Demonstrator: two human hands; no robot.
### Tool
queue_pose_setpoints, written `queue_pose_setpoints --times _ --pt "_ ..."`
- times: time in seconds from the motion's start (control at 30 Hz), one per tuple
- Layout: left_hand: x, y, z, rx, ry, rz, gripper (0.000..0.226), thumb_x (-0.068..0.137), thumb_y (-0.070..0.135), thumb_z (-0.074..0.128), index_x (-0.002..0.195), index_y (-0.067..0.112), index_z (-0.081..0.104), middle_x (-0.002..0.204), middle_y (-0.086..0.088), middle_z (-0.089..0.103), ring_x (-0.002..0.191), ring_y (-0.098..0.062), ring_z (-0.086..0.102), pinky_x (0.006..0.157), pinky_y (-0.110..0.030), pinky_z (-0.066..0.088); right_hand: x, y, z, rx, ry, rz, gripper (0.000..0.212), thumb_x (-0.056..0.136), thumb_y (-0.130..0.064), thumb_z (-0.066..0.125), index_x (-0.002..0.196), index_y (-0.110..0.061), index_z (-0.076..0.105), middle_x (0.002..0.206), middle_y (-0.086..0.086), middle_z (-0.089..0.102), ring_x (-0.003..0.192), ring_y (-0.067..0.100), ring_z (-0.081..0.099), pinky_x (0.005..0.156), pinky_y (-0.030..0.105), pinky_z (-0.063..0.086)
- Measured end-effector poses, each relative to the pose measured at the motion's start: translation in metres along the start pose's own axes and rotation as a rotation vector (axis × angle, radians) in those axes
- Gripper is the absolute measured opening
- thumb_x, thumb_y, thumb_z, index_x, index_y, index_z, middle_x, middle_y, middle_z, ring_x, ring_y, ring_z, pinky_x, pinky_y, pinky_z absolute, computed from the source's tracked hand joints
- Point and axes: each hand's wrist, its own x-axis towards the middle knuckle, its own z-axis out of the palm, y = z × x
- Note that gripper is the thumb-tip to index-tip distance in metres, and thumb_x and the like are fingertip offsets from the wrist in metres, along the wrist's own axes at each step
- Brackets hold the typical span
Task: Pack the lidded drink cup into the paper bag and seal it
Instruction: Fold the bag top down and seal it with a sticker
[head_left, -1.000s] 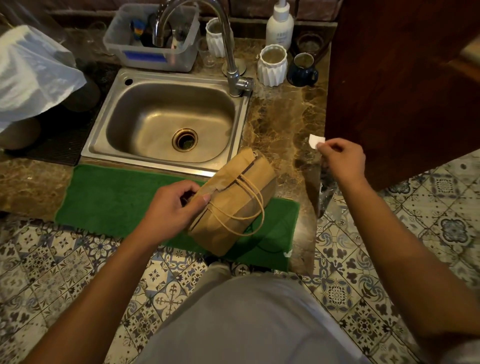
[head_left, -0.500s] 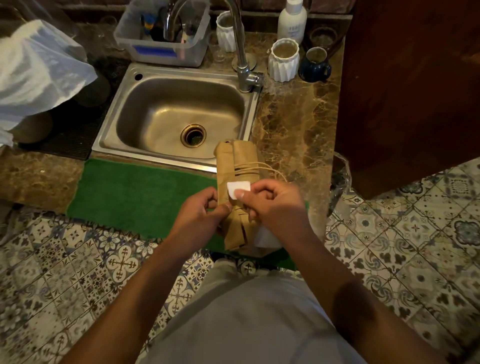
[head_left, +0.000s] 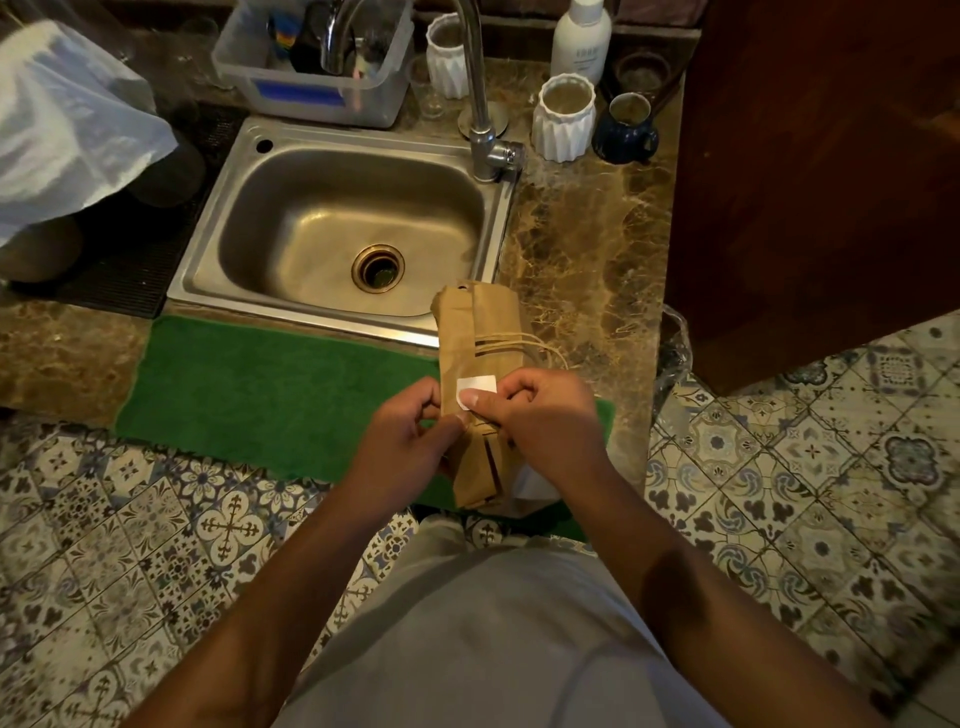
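Observation:
A folded brown paper bag (head_left: 480, 332) with twine handles lies lengthwise on the green mat (head_left: 270, 384), its far end over the sink's front rim. The drink cup is hidden, not visible. A small white sticker (head_left: 477, 387) sits on the bag's folded flap. My right hand (head_left: 545, 421) presses the sticker with its thumb while its fingers curl around the bag's right side. My left hand (head_left: 410, 431) grips the bag's left edge beside the sticker.
A steel sink (head_left: 343, 218) with a tall tap (head_left: 480, 104) lies behind the bag. White ribbed cups (head_left: 565, 117), a blue mug (head_left: 626, 130), a white bottle (head_left: 582, 39) and a plastic tub (head_left: 311, 57) stand at the back. A dark wooden cabinet (head_left: 821, 171) rises right; a white plastic bag (head_left: 62, 124) lies left.
My right hand brought the white sticker from the counter's right edge onto the bag. The bag turned from tilted to lengthwise, and both hands now hold it.

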Motion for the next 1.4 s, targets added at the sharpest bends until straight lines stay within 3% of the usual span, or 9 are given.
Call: queue_pose_setpoints --times 0.2,0.33,0.47,0.63,0.77,0.93,1.13,1.23,1.4 --pt "0.001 -0.003 0.005 -0.049 -0.036 -0.018 0.011 0.096 0.004 0.06 0.097 0.012 0.067 0.086 -0.014 0.072 0.072 -0.017 0.071 0.06 -0.032 0.06 0.01 0.004 -0.003 -0.113 -0.042 0.019 0.042 0.07 -0.053 0.085 0.055 -0.02 0.062 0.05 -0.006 0.061 0.051 0.013 0.055 0.06 0.041 0.056" --pt "0.002 0.002 0.006 -0.094 0.022 -0.029 0.021 0.099 0.022 0.061 0.092 0.003 0.067 0.088 -0.027 0.068 0.068 -0.015 0.068 0.055 -0.022 0.056 0.011 -0.001 -0.006 -0.226 -0.067 -0.022 0.043 0.073 -0.056 0.08 0.059 -0.02 0.062 0.052 -0.008 0.057 0.053 0.011 0.054 0.058 0.035 0.049" --pt "0.012 0.009 0.009 -0.066 0.064 -0.167 0.054 0.097 0.048 0.057 0.081 -0.003 0.068 0.07 -0.021 0.067 0.056 -0.019 0.063 0.048 -0.023 0.052 0.009 -0.01 -0.004 -0.437 -0.073 -0.041 0.039 0.077 -0.055 0.075 0.066 -0.022 0.058 0.064 -0.006 0.062 0.067 0.016 0.062 0.065 0.036 0.051" --pt "0.022 0.012 0.004 -0.103 0.018 -0.239 0.044 0.098 0.034 0.059 0.061 0.012 0.065 0.049 -0.003 0.061 0.039 -0.014 0.055 0.043 -0.024 0.046 0.005 -0.017 -0.005 -0.596 -0.084 -0.055 0.045 0.077 -0.068 0.068 0.07 -0.025 0.056 0.079 -0.006 0.067 0.083 0.018 0.064 0.066 0.031 0.045" --pt "0.021 0.009 0.003 -0.041 -0.01 -0.253 0.044 0.1 0.037 0.055 0.065 0.014 0.067 0.054 -0.006 0.065 0.044 -0.016 0.058 0.051 -0.028 0.047 0.007 -0.017 -0.012 -0.718 -0.112 -0.043 0.057 0.07 -0.082 0.064 0.083 -0.028 0.051 0.083 -0.005 0.067 0.084 0.02 0.064 0.067 0.033 0.048" --pt "0.02 0.011 0.001 -0.064 -0.064 -0.202 0.045 0.103 0.034 0.052 0.069 0.007 0.065 0.049 -0.007 0.063 0.037 -0.017 0.056 0.043 -0.024 0.045 -0.013 -0.01 -0.019 -0.586 0.061 -0.323 0.051 0.076 -0.073 0.061 0.098 -0.028 0.06 0.085 -0.011 0.061 0.077 0.014 0.06 0.067 0.035 0.054" --pt "0.029 0.012 0.006 -0.06 -0.011 -0.149 0.045 0.102 0.028 0.056 0.061 0.01 0.064 0.052 -0.011 0.059 0.041 -0.019 0.051 0.043 -0.025 0.041 -0.041 -0.022 -0.005 -0.933 0.008 -0.472 0.06 0.091 -0.056 0.041 0.139 -0.024 0.059 0.152 -0.001 0.05 0.138 0.024 0.046 0.108 0.046 0.042" --pt "0.03 0.014 0.008 -0.061 0.011 -0.15 0.046 0.102 0.029 0.056 0.062 0.007 0.062 0.051 -0.012 0.058 0.04 -0.018 0.052 0.043 -0.025 0.044 -0.044 -0.003 0.006 -0.973 0.03 -0.518 0.058 0.095 -0.045 0.04 0.14 -0.012 0.059 0.15 0.004 0.054 0.143 0.032 0.046 0.113 0.053 0.039" --pt "0.031 0.017 0.009 -0.036 0.013 -0.176 0.046 0.102 0.03 0.055 0.066 0.004 0.064 0.047 -0.005 0.062 0.038 -0.015 0.056 0.041 -0.022 0.048 -0.038 0.009 0.002 -0.99 0.053 -0.604 0.044 0.098 -0.041 0.045 0.131 -0.019 0.064 0.14 -0.001 0.063 0.142 0.03 0.047 0.116 0.055 0.033"
